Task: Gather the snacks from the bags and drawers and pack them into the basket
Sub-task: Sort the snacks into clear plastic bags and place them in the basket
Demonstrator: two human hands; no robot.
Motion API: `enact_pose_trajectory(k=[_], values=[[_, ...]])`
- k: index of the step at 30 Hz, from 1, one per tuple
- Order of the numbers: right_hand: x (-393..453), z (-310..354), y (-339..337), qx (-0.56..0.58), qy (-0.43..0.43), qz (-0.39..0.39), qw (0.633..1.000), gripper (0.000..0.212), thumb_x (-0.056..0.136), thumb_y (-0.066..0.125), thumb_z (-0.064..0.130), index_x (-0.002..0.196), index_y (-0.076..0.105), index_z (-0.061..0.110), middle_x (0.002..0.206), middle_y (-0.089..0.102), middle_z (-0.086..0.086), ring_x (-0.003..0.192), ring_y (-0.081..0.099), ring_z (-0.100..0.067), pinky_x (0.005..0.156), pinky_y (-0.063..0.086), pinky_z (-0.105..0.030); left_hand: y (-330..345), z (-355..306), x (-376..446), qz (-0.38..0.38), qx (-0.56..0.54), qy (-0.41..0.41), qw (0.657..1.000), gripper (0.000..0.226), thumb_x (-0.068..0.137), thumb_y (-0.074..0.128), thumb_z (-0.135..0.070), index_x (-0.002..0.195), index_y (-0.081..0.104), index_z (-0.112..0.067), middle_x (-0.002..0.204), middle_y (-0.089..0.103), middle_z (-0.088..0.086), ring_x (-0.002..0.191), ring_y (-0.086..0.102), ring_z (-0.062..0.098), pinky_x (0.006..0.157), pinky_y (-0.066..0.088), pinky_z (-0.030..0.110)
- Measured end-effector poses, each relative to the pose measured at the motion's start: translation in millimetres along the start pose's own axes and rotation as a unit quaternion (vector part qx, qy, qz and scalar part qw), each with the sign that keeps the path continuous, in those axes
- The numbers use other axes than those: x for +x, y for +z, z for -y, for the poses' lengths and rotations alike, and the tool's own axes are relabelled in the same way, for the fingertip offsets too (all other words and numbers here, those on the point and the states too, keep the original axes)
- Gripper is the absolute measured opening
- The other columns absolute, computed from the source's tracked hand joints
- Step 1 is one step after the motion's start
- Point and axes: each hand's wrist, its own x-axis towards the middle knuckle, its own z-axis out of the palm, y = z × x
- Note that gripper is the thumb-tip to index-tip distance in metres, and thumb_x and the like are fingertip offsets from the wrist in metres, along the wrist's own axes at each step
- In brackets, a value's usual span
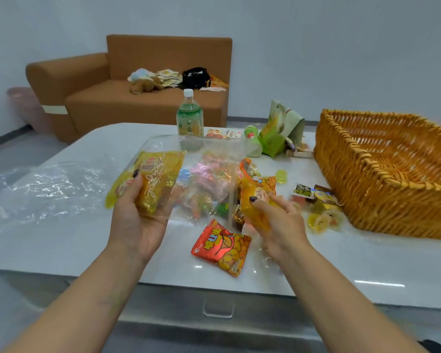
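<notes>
At the far left of the white table (61,250) lies a crumpled clear plastic bag (49,189). Right of it, the left hand (138,220) is raised palm up, its fingers curled under a yellow snack packet (150,179) and its thumb pressed on top; the packet's long axis runs from near left to far right, tilted upward toward the far side. Between the hands hangs a second clear bag (206,174), lifted off the table, with pink and mixed small wrapped snacks showing through it. Behind it, at the far edge, a green drink bottle (189,115) stands upright. On the table near the person lies a red and orange snack pack (222,247), flat, its long axis pointing from far left to near right. The right hand (280,225) pinches a small orange packet (257,200) between thumb and curled fingers, just above the table. Farther back a green paper bag (283,128) stands open. Small loose sweets (321,207) lie scattered just beside the wicker basket (382,179), which sits at the right of the table, its long axis running near to far.
</notes>
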Motion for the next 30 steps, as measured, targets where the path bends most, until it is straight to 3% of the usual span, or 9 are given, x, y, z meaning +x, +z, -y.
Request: enact_pose_trajectory(k=[3, 7, 11, 14, 16, 21, 23, 25, 30], values=[[-28.8, -4.1, -12.1, 0.024, 0.036, 0.031, 0.999, 0.049, 0.073, 0.077, 0.001, 0.12, 0.06, -0.004, 0.107, 0.07, -0.019, 0.093, 0.07, -0.026, 0.089, 0.056, -0.038, -1.8, -2.0, -4.2, -0.018, -0.013, 0.003, 1.0, 0.03, 0.1, 0.051, -0.019, 0.128, 0.058, -0.012, 0.114, 0.072, 0.007, 0.101, 0.071, 0.024, 0.08, 0.059, 0.045], [-61.7, 9.7, -22.9, 0.029, 0.061, 0.102, 0.993, 0.027, 0.078, 0.067, -0.003, 0.105, 0.068, -0.002, 0.103, 0.072, -0.018, 0.088, 0.068, -0.022, 0.078, 0.056, -0.027, -2.9, 0.4, -9.7, -0.038, -0.018, -0.006, 0.999, 0.019, 0.099, 0.052, -0.017, 0.113, 0.063, -0.013, 0.107, 0.074, 0.006, 0.092, 0.073, 0.022, 0.079, 0.058, 0.045], [-77.1, 24.7, -32.2, 0.022, 0.094, 0.191, 0.977, 0.035, 0.073, 0.068, 0.009, 0.107, 0.067, 0.001, 0.105, 0.071, -0.018, 0.094, 0.068, -0.027, 0.089, 0.056, -0.044, 1.3, 7.0, -18.1, -0.018, 0.003, -0.028, 0.999, 0.017, 0.098, 0.053, -0.018, 0.109, 0.065, -0.013, 0.109, 0.074, 0.006, 0.099, 0.072, 0.023, 0.082, 0.056, 0.048], [-80.0, 38.1, -33.2, -0.026, 0.044, 0.225, 0.973, 0.031, 0.069, 0.071, 0.016, 0.099, 0.069, 0.008, 0.099, 0.072, -0.012, 0.084, 0.068, -0.021, 0.07, 0.061, -0.036, 5.1, 8.9, -19.6, -0.006, 0.016, -0.029, 0.999, 0.018, 0.097, 0.053, -0.018, 0.11, 0.065, -0.013, 0.111, 0.074, 0.006, 0.102, 0.071, 0.023, 0.086, 0.054, 0.049], [-77.8, 46.5, -31.0, -0.072, -0.019, 0.221, 0.972, 0.035, 0.063, 0.074, 0.019, 0.096, 0.071, 0.008, 0.098, 0.072, -0.011, 0.082, 0.068, -0.02, 0.061, 0.057, -0.03, 5.4, 9.6, -17.6, -0.002, 0.028, -0.032, 0.999, 0.019, 0.096, 0.053, -0.019, 0.11, 0.065, -0.014, 0.113, 0.073, 0.006, 0.104, 0.07, 0.023, 0.087, 0.054, 0.049], [-62.5, 59.3, -30.6, -0.227, -0.147, 0.173, 0.947, 0.048, 0.053, 0.085, 0.026, 0.099, 0.072, 0.018, 0.091, 0.075, -0.003, 0.086, 0.07, -0.023, 0.074, 0.057, -0.035, 5.9, 13.1, -12.2, 0.015, 0.053, -0.044, 0.997, 0.024, 0.096, 0.053, -0.019, 0.117, 0.064, -0.015, 0.115, 0.072, 0.005, 0.107, 0.069, 0.024, 0.091, 0.051, 0.052], [-54.8, 59.3, -30.4, -0.215, -0.141, 0.164, 0.952, 0.05, 0.048, 0.085, 0.029, 0.096, 0.074, 0.017, 0.092, 0.074, -0.006, 0.091, 0.07, -0.029, 0.081, 0.058, -0.042, 6.5, 14.7, -11.8, 0.029, 0.058, -0.056, 0.996, 0.027, 0.094, 0.053, -0.019, 0.118, 0.063, -0.015, 0.115, 0.072, 0.005, 0.107, 0.069, 0.023, 0.092, 0.05, 0.052], [-48.0, 53.7, -28.7, -0.149, -0.107, 0.173, 0.968, 0.037, 0.056, 0.083, 0.02, 0.091, 0.073, 0.011, 0.097, 0.073, -0.014, 0.092, 0.068, -0.035, 0.084, 0.056, -0.046, 7.5, 18.2, -12.8, 0.045, 0.06, -0.08, 0.994, 0.028, 0.092, 0.053, -0.018, 0.118, 0.064, -0.013, 0.115, 0.072, 0.007, 0.106, 0.069, 0.024, 0.09, 0.051, 0.053], [-38.8, 41.2, -16.5, -0.048, -0.041, 0.17, 0.983, 0.05, 0.067, 0.077, 0.016, 0.113, 0.065, -0.001, 0.106, 0.072, -0.013, 0.095, 0.07, -0.024, 0.085, 0.055, -0.035, 15.0, 47.5, -18.7, 0.067, 0.061, -0.134, 0.987, 0.027, 0.081, 0.058, -0.015, 0.103, 0.073, -0.01, 0.108, 0.074, 0.01, 0.094, 0.073, 0.024, 0.076, 0.06, 0.045]])
